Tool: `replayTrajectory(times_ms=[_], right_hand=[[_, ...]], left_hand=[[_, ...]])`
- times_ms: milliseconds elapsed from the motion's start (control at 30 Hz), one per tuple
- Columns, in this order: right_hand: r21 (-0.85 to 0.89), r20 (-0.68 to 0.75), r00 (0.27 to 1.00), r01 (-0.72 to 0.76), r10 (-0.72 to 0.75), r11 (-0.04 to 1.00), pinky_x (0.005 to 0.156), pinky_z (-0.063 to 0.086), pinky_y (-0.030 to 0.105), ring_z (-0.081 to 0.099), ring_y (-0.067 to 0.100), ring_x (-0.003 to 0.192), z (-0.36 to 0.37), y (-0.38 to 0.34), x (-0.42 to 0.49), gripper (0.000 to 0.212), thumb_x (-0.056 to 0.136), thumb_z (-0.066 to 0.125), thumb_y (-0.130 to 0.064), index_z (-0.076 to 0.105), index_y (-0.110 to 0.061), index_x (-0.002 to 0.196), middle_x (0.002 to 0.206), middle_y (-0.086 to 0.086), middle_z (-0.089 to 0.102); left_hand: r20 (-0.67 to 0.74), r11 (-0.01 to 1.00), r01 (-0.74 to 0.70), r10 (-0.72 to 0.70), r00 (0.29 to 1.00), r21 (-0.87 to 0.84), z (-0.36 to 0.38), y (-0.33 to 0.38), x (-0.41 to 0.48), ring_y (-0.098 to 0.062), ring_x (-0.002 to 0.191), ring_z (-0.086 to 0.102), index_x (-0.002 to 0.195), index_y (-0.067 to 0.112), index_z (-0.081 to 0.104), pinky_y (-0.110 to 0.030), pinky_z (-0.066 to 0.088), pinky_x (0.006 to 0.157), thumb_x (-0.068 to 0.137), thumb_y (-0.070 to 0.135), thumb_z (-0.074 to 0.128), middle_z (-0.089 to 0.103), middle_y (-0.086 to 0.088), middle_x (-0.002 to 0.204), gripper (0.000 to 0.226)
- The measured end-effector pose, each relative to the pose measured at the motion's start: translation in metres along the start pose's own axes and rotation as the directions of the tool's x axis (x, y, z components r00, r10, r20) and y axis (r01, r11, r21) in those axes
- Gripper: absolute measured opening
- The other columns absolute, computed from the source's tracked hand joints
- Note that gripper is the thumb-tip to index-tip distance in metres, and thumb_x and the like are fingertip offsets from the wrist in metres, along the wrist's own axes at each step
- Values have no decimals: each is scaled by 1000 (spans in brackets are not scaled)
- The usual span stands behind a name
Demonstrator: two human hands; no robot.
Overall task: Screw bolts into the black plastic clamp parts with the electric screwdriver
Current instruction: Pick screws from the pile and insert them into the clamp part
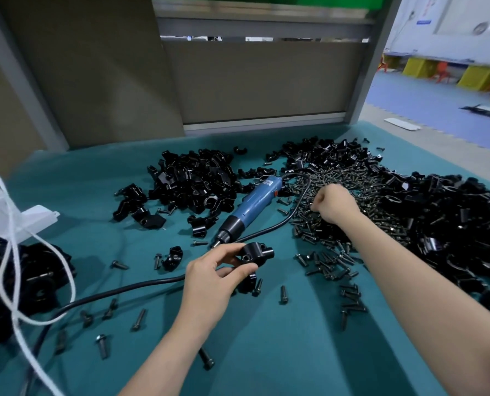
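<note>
L hand [209, 281] grips 1 black clamp part [256, 254] between thumb and fingers, over the centre of the teal surface [266, 352], toward the near edge. Part: glossy black plastic, blocky body w/ rounded barrel end, 2 round holes visible on top.

R hand [333, 202] is knuckles-up, fingers curled, on the bolt heap [321, 241] right of centre. Cannot tell whether a bolt is pinched.

Electric screwdriver [249, 207]: qty 1, blue body, black collar. Lies flat at centre, untouched, tip toward the near edge and close to the held part. Its black cable [140, 285] loops from the rear end past the bolt heap, then runs to the near-left corner.

Black clamp parts, 3 heaps, pcs too many to count: far heap [198, 181], right heap [438, 224] along the right edge, left heap [23, 275] at the left edge. 1 single part [172, 257] lies just left of the L hand.

Loose bolts [283, 294] lie scattered toward the near edge, approx. a dozen.

White cord [9, 252] drapes over the left heap.
</note>
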State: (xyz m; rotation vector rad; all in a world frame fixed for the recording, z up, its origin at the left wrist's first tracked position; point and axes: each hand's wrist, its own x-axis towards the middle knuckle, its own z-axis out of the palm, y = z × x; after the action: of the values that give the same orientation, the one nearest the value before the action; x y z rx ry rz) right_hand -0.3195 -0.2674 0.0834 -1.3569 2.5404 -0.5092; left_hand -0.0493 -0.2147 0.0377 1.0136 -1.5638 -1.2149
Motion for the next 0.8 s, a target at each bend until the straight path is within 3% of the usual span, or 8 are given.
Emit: replayTrajectory(times_ms=[67,167,233,400,500,600,667,800], right_hand=[[119,-42,996,77,-72,990,77,53,38,62,27,83,-5,0,0,6,94,61,-11,63,-10,88,110,14,62],[281,-84,990,129,-110,951,57,50,24,61,16,64,-16,0,-4,9,93,61,-8,63,-12,85,84,8,68],[330,-69,993,116,-99,937,58,50,21,64,15,64,-25,3,-5,10,92,60,-2,68,-7,90,81,10,69],[399,136,979,85,-150,913,57,55,18,70,15,68,-35,14,-7,11,92,59,-3,69,-6,96,90,10,71],[164,23,983,178,-184,970,52,50,20,66,13,62,-33,13,-1,15,94,58,-6,71,-13,97,95,1,67],[-79,77,958,282,-277,956,79,55,32,65,17,79,-21,8,3,13,90,64,-7,73,-14,98,103,3,69],[-216,126,946,320,-298,922,87,55,39,65,23,90,-10,6,4,16,90,62,-3,71,-13,97,104,7,70],[-434,170,927,376,-335,819,73,50,35,58,28,84,-6,-5,7,22,88,50,5,59,-15,93,104,10,62]], left_hand=[[-2,1000,9,-9,1000,-2,0,0,0,-6,75,71,90,42,73,-12,51,69,71,16,83,74,11,90,34],[3,1000,15,-15,1000,-1,0,0,1,-5,74,71,89,45,72,-12,50,69,72,16,82,74,16,90,35],[3,1000,21,-21,1000,-8,0,1,0,-5,73,71,89,45,72,-12,51,68,72,15,82,73,16,89,35],[-7,999,39,-39,999,-26,0,0,0,-5,69,70,88,37,74,-10,50,64,72,12,82,74,14,86,31],[-9,999,48,-48,999,-25,0,-1,1,-3,68,70,91,33,74,-10,50,63,73,11,82,74,15,84,30],[-6,998,56,-56,998,-24,0,-2,1,-4,70,71,92,33,74,-11,51,64,73,12,82,74,14,85,30],[-8,998,58,-58,998,-28,-1,-2,1,-5,72,71,92,33,74,-11,51,65,73,12,82,74,14,86,29],[-5,998,55,-55,998,-28,-1,-1,1,-4,73,71,93,32,74,-12,52,65,73,12,82,74,13,85,29]])
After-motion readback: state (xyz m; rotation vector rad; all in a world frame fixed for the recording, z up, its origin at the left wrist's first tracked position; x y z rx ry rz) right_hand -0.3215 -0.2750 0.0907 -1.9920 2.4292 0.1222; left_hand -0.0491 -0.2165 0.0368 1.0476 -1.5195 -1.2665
